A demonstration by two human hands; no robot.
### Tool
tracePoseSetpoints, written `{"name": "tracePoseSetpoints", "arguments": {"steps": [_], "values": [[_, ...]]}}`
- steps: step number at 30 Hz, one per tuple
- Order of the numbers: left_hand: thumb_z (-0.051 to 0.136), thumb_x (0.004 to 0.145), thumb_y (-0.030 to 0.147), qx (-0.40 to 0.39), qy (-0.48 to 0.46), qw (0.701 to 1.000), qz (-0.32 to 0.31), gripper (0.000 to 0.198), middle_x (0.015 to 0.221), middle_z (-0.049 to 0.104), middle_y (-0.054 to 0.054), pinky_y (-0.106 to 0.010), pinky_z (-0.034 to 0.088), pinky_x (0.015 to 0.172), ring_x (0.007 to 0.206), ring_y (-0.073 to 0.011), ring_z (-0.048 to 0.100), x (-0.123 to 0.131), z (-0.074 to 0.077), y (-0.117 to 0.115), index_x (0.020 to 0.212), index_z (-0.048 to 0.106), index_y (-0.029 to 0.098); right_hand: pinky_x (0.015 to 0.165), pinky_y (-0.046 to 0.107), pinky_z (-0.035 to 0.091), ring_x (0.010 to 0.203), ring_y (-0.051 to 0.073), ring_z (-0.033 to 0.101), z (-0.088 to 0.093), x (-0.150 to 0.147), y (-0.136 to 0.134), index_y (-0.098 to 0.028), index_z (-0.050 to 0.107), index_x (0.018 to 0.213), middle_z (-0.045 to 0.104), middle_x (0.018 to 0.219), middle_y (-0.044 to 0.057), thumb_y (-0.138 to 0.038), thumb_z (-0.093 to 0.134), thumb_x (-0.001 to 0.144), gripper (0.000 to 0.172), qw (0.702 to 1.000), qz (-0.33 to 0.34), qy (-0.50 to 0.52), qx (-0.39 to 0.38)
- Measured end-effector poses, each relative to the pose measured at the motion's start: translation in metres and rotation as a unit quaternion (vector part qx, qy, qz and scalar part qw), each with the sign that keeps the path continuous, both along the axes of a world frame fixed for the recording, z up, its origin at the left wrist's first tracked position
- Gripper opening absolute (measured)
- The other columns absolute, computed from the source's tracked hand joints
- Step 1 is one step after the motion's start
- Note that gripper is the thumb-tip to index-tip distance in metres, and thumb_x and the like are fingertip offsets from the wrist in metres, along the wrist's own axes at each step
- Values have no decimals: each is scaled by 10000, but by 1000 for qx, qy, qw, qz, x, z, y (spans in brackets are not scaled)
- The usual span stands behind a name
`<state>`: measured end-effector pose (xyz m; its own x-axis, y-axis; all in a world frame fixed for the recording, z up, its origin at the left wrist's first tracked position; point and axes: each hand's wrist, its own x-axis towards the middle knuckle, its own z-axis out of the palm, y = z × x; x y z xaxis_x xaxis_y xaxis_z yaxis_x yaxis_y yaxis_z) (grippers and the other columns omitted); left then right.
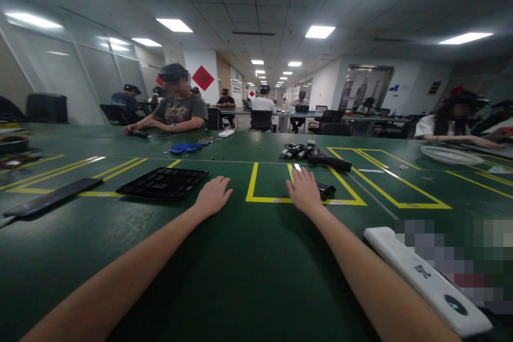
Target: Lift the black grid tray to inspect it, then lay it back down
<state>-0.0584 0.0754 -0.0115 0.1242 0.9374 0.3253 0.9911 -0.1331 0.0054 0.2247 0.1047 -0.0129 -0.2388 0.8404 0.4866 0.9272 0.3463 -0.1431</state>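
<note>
Ten o'clock, taking twelve as straight ahead: has a long dark bar (54, 197) flat on the green table (240, 267), trailing a white cable (7, 220) from the near end. At eleven, has a black tray (162, 183), shallow and ribbed in a grid, lying beside yellow tape lines. Farther out along eleven, faces a co-worker (180, 109) in a dark cap and grey T-shirt, and, nearer, a crumpled blue item (185, 148). Between eleven and twelve, holds the left hand (212, 196) palm down, just beside the tray's right end; cannot tell contact from a narrow gap. Carries the left fingers loose and close together, thumb a little apart. Between twelve and one, holds the right hand (304, 191) palm down over a yellow tape rectangle (251, 181), fingers slightly spread and aimed ahead. At one, has a small black device (327, 191) beside and partly behind that hand; cannot tell touching from apart. Beyond, has a cluster of dark and silvery parts (294, 150), with a long black piece (332, 163) toward one. At two-thirty, close in, has a white oblong device (433, 283); at two, a pale round dish (449, 155) before another seated person (444, 123)
</note>
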Motion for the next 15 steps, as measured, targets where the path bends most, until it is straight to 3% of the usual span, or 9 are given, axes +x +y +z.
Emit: {"name": "tracePoseSetpoints", "arguments": {"steps": [2,5,7,10,15], "values": [[379,817,442,-6,9,999,37,463,1116,529,-166,-376,373,859,1037,-267,488,0,4,-2,1110,507,107,1031,470,110,1272,292,210,0,17,7,-58,356,1277,371,1338,146,-331,286,853,509,996,-88,3,33],[451,791,371,-55,-80,993,74,297,928,591,-156,-387,386,804,926,-280,539,-4,5,-2,897,562,117,983,532,159,1210,332,297,-7,38,15,-83,446,1204,431,1282,157,-332,341,823,467,988,-148,-17,-32],[491,765,271,-63,-150,984,71,151,839,608,-127,-374,385,801,884,-265,558,-7,5,0,786,561,138,950,549,197,1130,333,389,-12,44,18,-99,511,1125,502,1196,162,-341,357,813,423,985,-150,-32,-84],[544,713,212,-47,-229,970,62,62,759,610,-87,-338,402,777,838,-240,574,-10,8,4,690,552,156,941,554,206,1077,325,434,-14,46,20,-103,525,1097,530,1142,164,-347,364,809,411,984,-148,-39,-97],[415,778,213,17,-425,899,109,171,599,571,-42,-283,451,601,606,-164,577,-36,37,18,709,553,138,943,552,199,1080,321,431,-13,44,21,-107,519,1106,523,1147,164,-346,365,807,412,984,-143,-39,-104]]}}
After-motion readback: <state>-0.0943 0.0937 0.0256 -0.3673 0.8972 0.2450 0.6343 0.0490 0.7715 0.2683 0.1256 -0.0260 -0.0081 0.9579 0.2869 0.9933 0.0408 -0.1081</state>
